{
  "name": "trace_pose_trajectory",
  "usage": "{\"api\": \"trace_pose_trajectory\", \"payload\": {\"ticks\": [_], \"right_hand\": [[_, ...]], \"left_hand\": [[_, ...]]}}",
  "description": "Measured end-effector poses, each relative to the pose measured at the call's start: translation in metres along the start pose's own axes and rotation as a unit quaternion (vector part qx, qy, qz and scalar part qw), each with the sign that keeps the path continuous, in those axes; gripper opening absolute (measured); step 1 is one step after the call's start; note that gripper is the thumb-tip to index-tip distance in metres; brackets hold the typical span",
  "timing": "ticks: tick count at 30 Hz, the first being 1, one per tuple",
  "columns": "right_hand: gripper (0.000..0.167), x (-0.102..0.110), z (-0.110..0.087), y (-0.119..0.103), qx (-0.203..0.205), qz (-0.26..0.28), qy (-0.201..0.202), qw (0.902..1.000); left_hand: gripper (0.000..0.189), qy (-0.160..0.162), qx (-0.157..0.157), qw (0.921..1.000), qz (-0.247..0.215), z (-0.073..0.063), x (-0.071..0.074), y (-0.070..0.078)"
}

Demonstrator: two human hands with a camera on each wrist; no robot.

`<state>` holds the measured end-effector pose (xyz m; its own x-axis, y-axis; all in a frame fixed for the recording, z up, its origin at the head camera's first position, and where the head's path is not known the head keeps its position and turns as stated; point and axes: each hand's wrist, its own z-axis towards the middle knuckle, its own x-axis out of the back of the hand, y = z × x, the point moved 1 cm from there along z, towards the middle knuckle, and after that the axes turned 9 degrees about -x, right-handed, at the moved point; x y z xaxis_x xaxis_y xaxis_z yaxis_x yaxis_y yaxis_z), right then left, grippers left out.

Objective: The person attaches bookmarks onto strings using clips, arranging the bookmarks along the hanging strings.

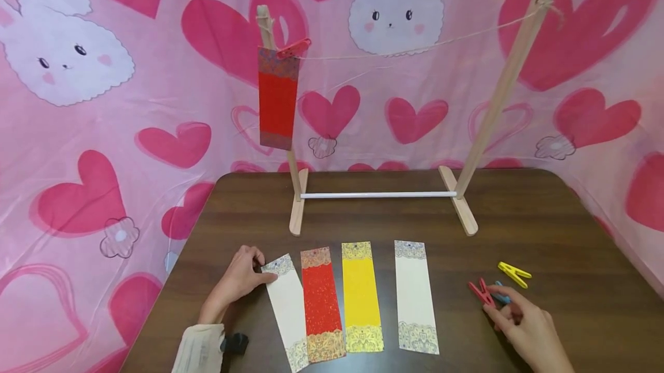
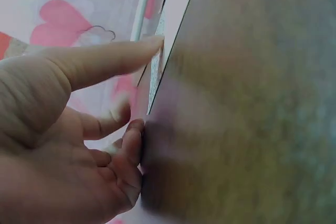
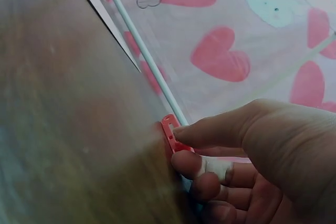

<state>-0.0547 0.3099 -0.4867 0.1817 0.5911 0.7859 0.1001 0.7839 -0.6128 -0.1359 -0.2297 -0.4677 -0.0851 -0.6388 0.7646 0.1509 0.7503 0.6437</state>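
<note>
Brown table (image 1: pixel 373 217), left hand (image 1: pixel 240 275) near its left edge, thumb spread from bent fingers; right hand (image 1: pixel 530 321) pinching, with room to its left; leftmost white strip (image 1: pixel 289 311), top corner under left thumb; red clothespin (image 1: pixel 486 294) caught between right thumb and finger!

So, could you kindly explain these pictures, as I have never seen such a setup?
No machine here: a person works barehanded. The widest picture comes from a camera on the head; the others from cameras on each wrist. On the table lie a red strip, a yellow strip, a white strip, a yellow clothespin and a blue clothespin. Behind them, another red strip hangs on a wooden stand. The left hand touches a second white strip; the right hand pinches a red clothespin.
</note>
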Motion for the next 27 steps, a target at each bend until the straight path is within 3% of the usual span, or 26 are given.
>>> {"api": "trace_pose_trajectory", "payload": {"ticks": [3, 7, 10, 16, 20, 23, 27], "right_hand": [[0.037, -0.002, 0.001, 0.000, -0.007, -0.003, -0.009, 0.9999], [0.037, -0.003, 0.002, 0.001, -0.012, 0.000, -0.021, 0.9997], [0.038, -0.003, 0.002, 0.000, -0.019, -0.004, -0.025, 0.9995], [0.039, 0.000, -0.001, 0.001, -0.029, -0.006, -0.029, 0.9991], [0.039, 0.000, -0.001, 0.001, -0.031, -0.006, -0.026, 0.9991], [0.040, -0.001, 0.000, 0.000, -0.034, -0.004, -0.028, 0.9990], [0.041, -0.002, 0.002, -0.001, -0.041, 0.001, -0.033, 0.9986]], "left_hand": [[0.056, 0.001, 0.011, 0.9999, 0.011, -0.002, -0.002, 0.004], [0.070, -0.022, 0.046, 0.9971, 0.056, -0.006, -0.006, 0.016], [0.066, -0.031, 0.059, 0.9952, 0.072, -0.007, -0.007, 0.023], [0.046, -0.036, 0.053, 0.9958, 0.065, -0.008, -0.005, 0.028], [0.044, -0.020, 0.056, 0.9969, 0.052, -0.008, -0.005, 0.031], [0.066, -0.014, 0.064, 0.9937, 0.091, -0.012, -0.008, 0.038], [0.103, -0.031, 0.081, 0.9834, 0.159, -0.016, -0.014, 0.049]]}}
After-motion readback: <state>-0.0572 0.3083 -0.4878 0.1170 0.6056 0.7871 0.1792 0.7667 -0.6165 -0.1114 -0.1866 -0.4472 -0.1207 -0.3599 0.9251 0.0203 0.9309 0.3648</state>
